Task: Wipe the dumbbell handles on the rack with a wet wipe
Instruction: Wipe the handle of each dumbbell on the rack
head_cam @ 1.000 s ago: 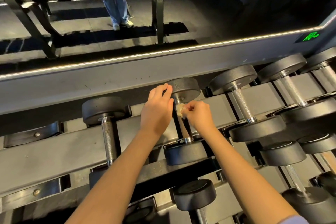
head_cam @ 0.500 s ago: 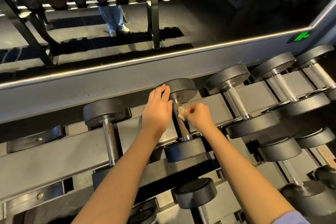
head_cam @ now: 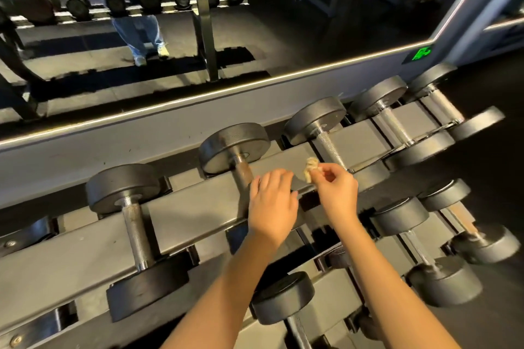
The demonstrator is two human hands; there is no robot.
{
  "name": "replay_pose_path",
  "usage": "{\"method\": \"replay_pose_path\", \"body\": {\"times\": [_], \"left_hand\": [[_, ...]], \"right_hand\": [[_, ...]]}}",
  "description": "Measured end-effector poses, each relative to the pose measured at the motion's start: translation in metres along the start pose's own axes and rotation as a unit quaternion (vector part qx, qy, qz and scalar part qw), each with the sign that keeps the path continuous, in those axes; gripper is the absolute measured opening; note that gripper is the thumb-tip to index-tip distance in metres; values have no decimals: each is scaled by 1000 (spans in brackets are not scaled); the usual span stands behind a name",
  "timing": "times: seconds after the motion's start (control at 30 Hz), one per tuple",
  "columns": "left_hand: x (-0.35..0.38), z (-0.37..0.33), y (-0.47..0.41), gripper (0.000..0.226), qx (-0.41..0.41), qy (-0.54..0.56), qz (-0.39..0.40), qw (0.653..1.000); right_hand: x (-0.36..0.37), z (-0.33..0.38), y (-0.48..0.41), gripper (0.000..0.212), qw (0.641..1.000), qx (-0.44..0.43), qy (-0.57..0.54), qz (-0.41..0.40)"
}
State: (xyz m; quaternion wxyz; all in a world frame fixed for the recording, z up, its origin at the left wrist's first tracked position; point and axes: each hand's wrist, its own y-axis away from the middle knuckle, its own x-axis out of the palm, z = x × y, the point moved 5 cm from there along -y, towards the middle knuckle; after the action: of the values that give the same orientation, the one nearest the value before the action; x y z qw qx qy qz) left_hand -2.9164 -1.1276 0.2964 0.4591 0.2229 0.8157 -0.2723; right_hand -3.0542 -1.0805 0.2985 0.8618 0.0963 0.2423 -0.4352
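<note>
A crumpled wet wipe (head_cam: 311, 169) is pinched between the thumb and fingers (head_cam: 326, 176) of the right hand (head_cam: 338, 193), the other fingers curled in behind it. The wipe is held in the air over the rack rail (head_cam: 184, 207) and touches no handle. It sits between the rusty-looking handle (head_cam: 243, 174) of the middle dumbbell and the knurled handle (head_cam: 331, 151) of the next dumbbell to the right, nearer the knurled one.

The left hand (head_cam: 272, 204) is spread flat and relaxed, nothing held, over the rail just beside the rusty-looking handle; contact cannot be told.

A changeover between handles is judged to be in hand. For the next move, the wipe must be brought down onto the knurled handle, wrapped round it and drawn along the bar between the two heads. The left hand may be wanted on a head to stop any rolling.
</note>
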Motion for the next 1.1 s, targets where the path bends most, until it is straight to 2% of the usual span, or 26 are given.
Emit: {"method": "replay_pose_path", "body": {"times": [0.07,0.13,0.3,0.4,0.47,0.6,0.73,0.83,0.97,1.03,1.1], "left_hand": [[8,-10,-14,41,28,-34,46,998],[17,-11,-21,47,20,-56,87,994],[17,-12,-18,59,25,-73,54,996],[19,-13,-21,55,-7,-99,102,990],[18,-13,-23,51,-10,-117,107,987],[19,-16,-24,54,-13,-142,111,984],[23,-19,-44,59,-49,-86,70,993],[26,-26,-78,60,-89,-33,69,993],[21,-44,-129,64,-82,-9,35,996],[27,-49,-144,61,-92,-6,48,995],[35,-50,-149,59,-111,-10,57,992]], "right_hand": [[-13,-6,-9,11,1000,-7,12,-6],[-22,-12,-18,11,999,-20,50,-11],[-46,-13,-53,18,979,-85,180,-36],[-58,-14,-80,20,965,-86,248,-26],[-62,-18,-97,21,962,-59,268,6],[-55,-32,-122,14,953,-7,275,124],[-39,-40,-136,14,936,16,274,222],[-32,-42,-146,16,930,21,278,240],[-30,-47,-153,13,908,12,306,285],[-29,-50,-155,10,899,-4,322,296],[-26,-51,-159,9,907,-9,310,284]]}}
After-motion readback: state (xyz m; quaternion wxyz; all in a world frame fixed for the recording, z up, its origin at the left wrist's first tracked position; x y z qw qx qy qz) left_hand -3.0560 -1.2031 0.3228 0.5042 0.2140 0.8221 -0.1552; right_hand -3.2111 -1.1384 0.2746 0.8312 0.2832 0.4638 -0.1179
